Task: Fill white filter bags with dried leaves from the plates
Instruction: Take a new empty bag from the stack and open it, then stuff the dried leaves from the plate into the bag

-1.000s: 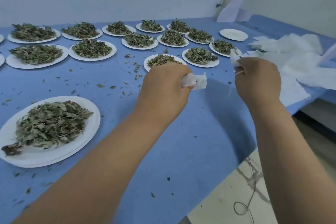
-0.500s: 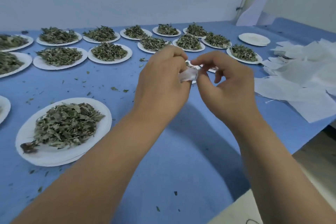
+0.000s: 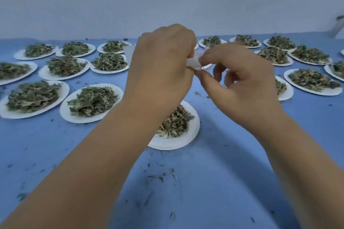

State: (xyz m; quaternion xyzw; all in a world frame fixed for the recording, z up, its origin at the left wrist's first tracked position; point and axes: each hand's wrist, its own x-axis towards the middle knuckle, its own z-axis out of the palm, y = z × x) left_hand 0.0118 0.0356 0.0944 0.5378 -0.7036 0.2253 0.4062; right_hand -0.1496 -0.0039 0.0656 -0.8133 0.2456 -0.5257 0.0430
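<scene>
A small white filter bag (image 3: 194,61) is held in the air between both hands. My left hand (image 3: 162,65) grips it with curled fingers and hides most of it. My right hand (image 3: 242,83) pinches its exposed end with thumb and forefinger. Directly below the hands lies a white plate (image 3: 193,134) with a heap of dried leaves (image 3: 175,121), partly covered by my left forearm. Several more white plates of dried leaves, such as one at the left (image 3: 92,101), spread over the blue table (image 3: 214,182).
Plates of leaves fill the table's far half from left (image 3: 33,96) to right (image 3: 312,82). Loose leaf bits (image 3: 160,174) are scattered on the blue cloth near me. A pale wall (image 3: 167,11) stands behind the table.
The view has swung left, so the pile of white bags at the right is out of sight. My hands have stayed together on the bag and now hang over the near plate.
</scene>
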